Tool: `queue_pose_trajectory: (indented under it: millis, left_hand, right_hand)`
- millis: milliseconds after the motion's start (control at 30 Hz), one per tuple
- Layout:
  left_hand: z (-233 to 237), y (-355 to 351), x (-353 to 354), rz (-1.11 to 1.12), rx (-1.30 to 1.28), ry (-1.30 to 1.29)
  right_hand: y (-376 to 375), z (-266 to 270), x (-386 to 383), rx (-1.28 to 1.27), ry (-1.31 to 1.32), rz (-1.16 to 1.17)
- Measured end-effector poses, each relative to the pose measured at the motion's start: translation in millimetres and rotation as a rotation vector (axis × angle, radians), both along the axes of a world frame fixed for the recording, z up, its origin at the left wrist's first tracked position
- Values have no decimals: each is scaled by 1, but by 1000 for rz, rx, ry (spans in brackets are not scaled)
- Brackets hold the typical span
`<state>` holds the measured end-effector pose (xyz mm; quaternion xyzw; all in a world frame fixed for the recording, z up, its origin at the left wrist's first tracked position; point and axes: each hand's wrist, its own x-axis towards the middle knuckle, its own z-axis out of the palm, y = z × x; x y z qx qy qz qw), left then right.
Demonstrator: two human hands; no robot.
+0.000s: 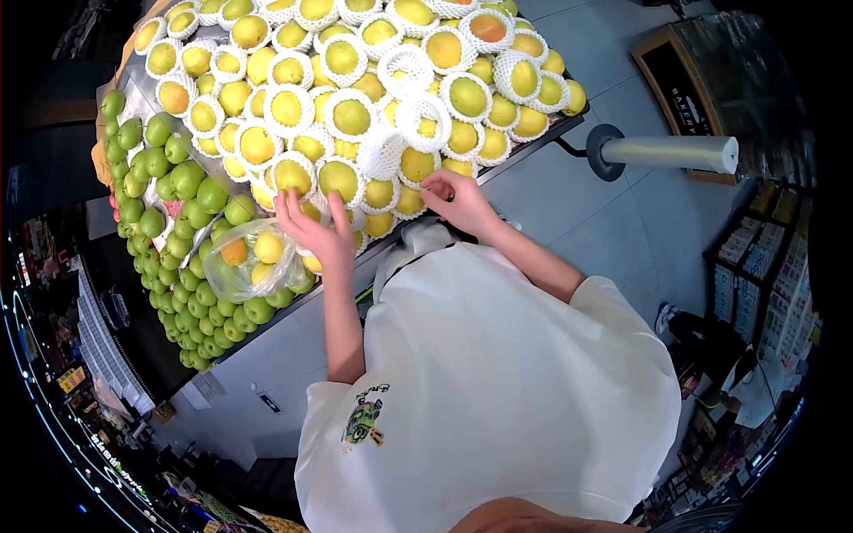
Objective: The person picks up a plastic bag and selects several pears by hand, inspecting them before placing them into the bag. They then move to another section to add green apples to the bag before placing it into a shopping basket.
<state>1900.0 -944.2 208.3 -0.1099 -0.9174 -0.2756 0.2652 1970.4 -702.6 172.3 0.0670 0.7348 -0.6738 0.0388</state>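
My left hand (313, 233) lies over the front of a pile of round yellow fruit, its fingers and thumb spread. A yellow fruit in a white foam net (338, 179) sits just past the thumb. Beside that hand, a clear plastic bag (227, 277) with several yellow and orange fruits rests on green apples. My right hand (462, 206) is at the front edge of the pile, its fingers loosely bent and apart, with nothing visible in them. The yellow fruit nearest it (418, 163) sits by the fingertips. Empty foam nets (424, 123) lie on the pile.
Green apples (187, 179) are heaped on the left of the sloping stand. A roll of clear plastic bags (675, 154) sticks out on a holder at the right. Farther right are a framed bakery sign (684, 102), shelves (755, 244) and part of another person (711, 346).
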Motion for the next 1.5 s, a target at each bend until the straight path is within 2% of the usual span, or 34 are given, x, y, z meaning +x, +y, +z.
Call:
queue_pose_trajectory:
  millis: [100,133,167,233,267,333,367,400,467,667,833,967,1033,1233,1467,1500]
  left_hand:
    - [-7,31,21,-146,48,68]
    - [-12,37,26,-200,74,91]
    - [-19,40,29,-207,78,94]
    - [-28,46,32,-232,213,-184]
    - [-30,51,33,-240,214,-180]
    - [-29,67,36,-307,202,-145]
    - [-32,76,37,-348,225,-68]
    - [-33,84,40,-356,221,-63]
    - [-37,101,50,-457,264,-202]
    - [-52,137,63,-646,191,-234]
    - [-55,144,66,-604,213,-313]
    - [-60,147,69,-594,236,-364]
    - [-62,147,70,-595,232,-380]
    - [-55,156,69,-582,272,-446]
    - [-51,159,65,-564,159,-561]
    - [-51,159,65,-553,148,-575]
  right_hand:
    - [24,1,-1,67,-46,-243]
    - [38,2,-3,73,-47,-251]
    - [54,2,-7,117,3,-393]
    - [89,10,-17,197,79,-600]
    - [107,15,-23,233,101,-665]
    - [137,17,-40,346,334,-748]
    - [151,26,-42,512,294,-682]
    - [160,27,-49,509,297,-690]
    - [181,25,-66,760,501,-557]
    - [187,33,-83,874,399,-443]
    - [184,32,-84,960,319,-454]
    - [184,32,-85,949,239,-428]
    - [189,35,-86,867,201,-389]
    - [196,28,-84,785,291,-401]
    - [197,22,-84,783,347,-436]
    - [200,24,-83,757,325,-384]
